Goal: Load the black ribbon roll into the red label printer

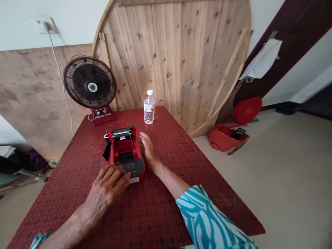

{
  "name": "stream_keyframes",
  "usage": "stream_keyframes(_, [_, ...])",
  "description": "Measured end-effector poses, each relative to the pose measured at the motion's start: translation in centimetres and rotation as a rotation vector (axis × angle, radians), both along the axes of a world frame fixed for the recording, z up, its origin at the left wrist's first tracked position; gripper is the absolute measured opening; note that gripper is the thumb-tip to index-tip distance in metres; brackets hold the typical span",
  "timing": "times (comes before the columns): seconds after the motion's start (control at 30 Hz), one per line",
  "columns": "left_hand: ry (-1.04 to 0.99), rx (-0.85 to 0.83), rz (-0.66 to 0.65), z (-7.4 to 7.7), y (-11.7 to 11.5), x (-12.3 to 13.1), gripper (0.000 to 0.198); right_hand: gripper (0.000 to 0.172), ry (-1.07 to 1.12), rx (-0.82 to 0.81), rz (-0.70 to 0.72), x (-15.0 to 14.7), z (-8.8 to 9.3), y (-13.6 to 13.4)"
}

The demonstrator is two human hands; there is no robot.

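Note:
On the table in front of me sits a small red-and-black label printer [127, 147], its lid raised and tilted back so that a roller and the red hollow inside show. My left hand [110, 180] grips its near left corner, with the fingers over the dark front part and the thumb at the front edge by a white sticker. Along the printer's right side lies my right hand [147, 148], fingers stretched out and close to the wall; whether it touches is unclear. Something black with a white ring [106, 136] shows at the printer's left side.
The table [166, 214] has a red patterned cover. Behind the printer stand a plastic water bottle [149, 107] and a dark red fan [90, 86]. A round wooden board [176, 58] leans on the wall. On the floor at right lies a red bag [220, 140] beside a red basin [247, 110].

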State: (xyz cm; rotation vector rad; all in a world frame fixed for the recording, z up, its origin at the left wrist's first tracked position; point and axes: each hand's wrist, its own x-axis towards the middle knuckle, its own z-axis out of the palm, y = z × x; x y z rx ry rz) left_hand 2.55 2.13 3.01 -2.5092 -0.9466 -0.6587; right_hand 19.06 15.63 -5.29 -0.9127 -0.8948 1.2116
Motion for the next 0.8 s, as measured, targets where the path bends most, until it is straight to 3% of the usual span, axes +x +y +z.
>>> stream_keyframes(0.13, [-0.041, 0.005, 0.019, -1.0, -0.4, -0.2, 0.019, 0.051, 0.118, -0.055, 0.151, -1.2, 3.1, 2.9])
stream_keyframes(0.23, [-0.055, 0.003, 0.024, -1.4, -0.5, -0.5, 0.021, 0.055, 0.103, -0.108, 0.207, -1.3, 4.2, 2.7])
stream_keyframes(0.43, [-0.104, 0.003, 0.033, -1.7, -0.5, -0.3, 0.019, 0.021, -0.032, 0.004, 0.074, 0.7, 3.2, -1.0])
stream_keyframes(0.67, [-0.18, -0.104, -0.011, -1.3, -0.6, -0.7, 0.022, 0.036, 0.011, -0.067, 0.168, 1.3, 2.1, -3.7])
stream_keyframes(0.73, [-0.321, -0.243, 0.006, -1.1, 0.3, -1.9, 0.024, 0.037, -0.003, -0.067, 0.165, 1.2, 2.1, -3.9])
stream_keyframes(0.8, [-0.536, -0.397, 0.112, -1.1, 1.8, -3.1, 0.026, 0.037, -0.002, -0.07, 0.16, 1.1, 2.2, -4.0])
